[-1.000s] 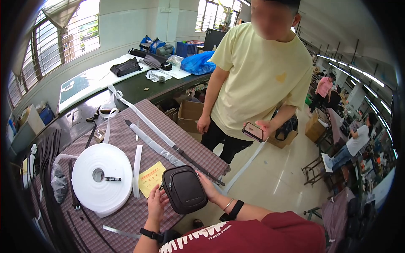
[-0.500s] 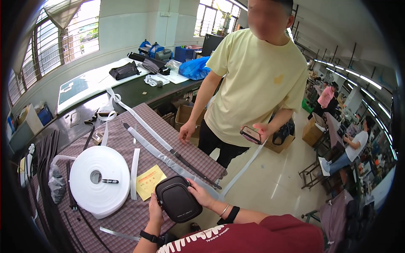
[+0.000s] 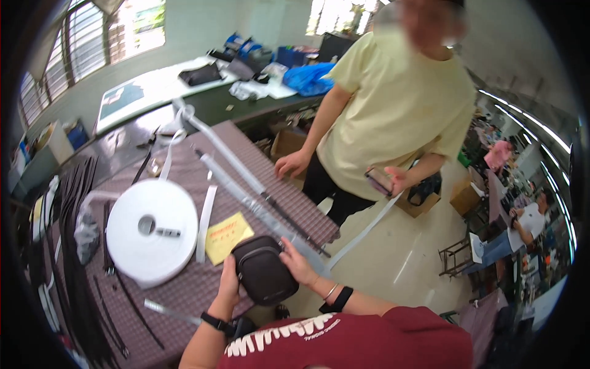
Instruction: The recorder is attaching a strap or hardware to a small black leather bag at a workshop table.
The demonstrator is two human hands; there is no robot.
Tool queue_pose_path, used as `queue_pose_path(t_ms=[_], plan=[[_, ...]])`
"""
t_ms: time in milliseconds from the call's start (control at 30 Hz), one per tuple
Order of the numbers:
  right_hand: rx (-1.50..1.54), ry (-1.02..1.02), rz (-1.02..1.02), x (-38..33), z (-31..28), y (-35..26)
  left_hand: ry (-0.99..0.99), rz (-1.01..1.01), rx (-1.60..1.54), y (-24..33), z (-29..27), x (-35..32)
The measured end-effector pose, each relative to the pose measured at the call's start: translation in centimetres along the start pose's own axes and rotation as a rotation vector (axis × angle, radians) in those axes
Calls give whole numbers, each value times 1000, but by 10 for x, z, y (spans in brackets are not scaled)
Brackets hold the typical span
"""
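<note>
While we hold the small black fabric pouch with a zipped front pocket [image 3: 265, 273] over the near edge of the checked maroon-covered work table [image 3: 184, 295], both hands close on it. Our left hand [image 3: 228, 280] clasps the pouch's left side, fingers wrapped behind it. Our right hand [image 3: 298, 263] grips its upper right corner, with the thumb on the front face. The pouch sits tilted, its top toward the table.

Just beyond the pouch we find a yellow paper slip [image 3: 227, 235] lying flat on the table. To its left rests a large white roll of webbing tape [image 3: 152, 230], with a loose white strip [image 3: 204, 222] between roll and slip. Long clear-wrapped strips [image 3: 246, 200] run diagonally across the table top.

Across the table corner stands a second person in a pale yellow T-shirt [image 3: 393, 117], one hand [image 3: 292, 164] touching the table edge, the other holding a phone [image 3: 379, 180].
</note>
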State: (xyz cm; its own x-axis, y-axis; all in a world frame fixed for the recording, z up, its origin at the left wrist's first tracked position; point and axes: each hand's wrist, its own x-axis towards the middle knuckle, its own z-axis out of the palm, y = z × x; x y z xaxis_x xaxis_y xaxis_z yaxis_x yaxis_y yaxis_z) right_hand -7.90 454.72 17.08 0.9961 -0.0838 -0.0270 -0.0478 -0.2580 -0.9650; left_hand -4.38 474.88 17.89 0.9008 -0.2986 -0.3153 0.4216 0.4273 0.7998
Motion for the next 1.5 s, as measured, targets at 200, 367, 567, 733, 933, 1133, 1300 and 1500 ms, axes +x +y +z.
queue_pose_path(t_ms=[200, 367, 567, 733, 933, 1133, 1300, 1500], plan=[[-6, -51, -23, 4, -7, 3, 71, -102, 80, -19, -8, 14], [57, -70, -14, 14, -1, 29, 162, -71, -8, -20, -6, 20], [355, -175, 209, 19, 6, 15, 149, -28, 14, -23, -20, 22], [351, -170, 155, 15, 8, 14, 69, 8, 65, -19, -18, 16], [403, -183, 253, 16, 10, 20, 79, -156, -42, 17, 9, 1], [409, -220, 387, 33, 14, 29, 50, -168, -62, 9, -6, 16], [384, -88, 402, 45, 19, 51, 146, -284, -124, -2, -18, 25], [564, -59, 476, 48, 27, 75, 188, -250, -123, -31, -40, 32]])
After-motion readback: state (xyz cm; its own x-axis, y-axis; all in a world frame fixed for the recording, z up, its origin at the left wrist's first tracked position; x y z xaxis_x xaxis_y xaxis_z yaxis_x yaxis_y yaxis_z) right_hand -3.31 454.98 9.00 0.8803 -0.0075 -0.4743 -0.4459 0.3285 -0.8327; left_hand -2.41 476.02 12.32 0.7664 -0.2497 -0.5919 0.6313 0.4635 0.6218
